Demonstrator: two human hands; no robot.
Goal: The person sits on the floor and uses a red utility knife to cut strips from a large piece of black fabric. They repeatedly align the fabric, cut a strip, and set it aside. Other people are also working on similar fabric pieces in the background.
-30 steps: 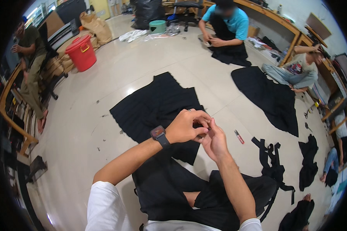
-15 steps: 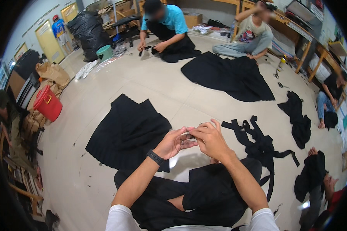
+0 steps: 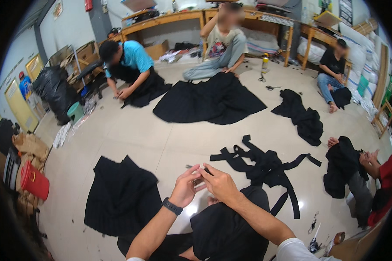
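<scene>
My left hand (image 3: 185, 188), with a dark band at the wrist, is raised over my lap with its fingers bent and closed. My right hand (image 3: 221, 186) meets it, thumb and fingers pinched together. A small grey tip (image 3: 188, 166) pokes out by the left fingertips, too small to name. Black cloth (image 3: 231, 226) covers my legs. Left of my hands a pleated black garment (image 3: 122, 195) lies on the floor. Beyond my right hand is a tangled heap of black fabric strips (image 3: 265, 167).
A large black garment (image 3: 209, 102) lies ahead, near two seated people. Another black cloth piece (image 3: 300, 117) lies to the right, below scissors (image 3: 273, 88). A person in red sits at the right edge. A red bin (image 3: 35, 180) stands at left. More small tools lie lower right.
My view has swung right and up, so the floor things appear shifted left. My hands stay together, and the grey tip now shows beside the left fingertips.
</scene>
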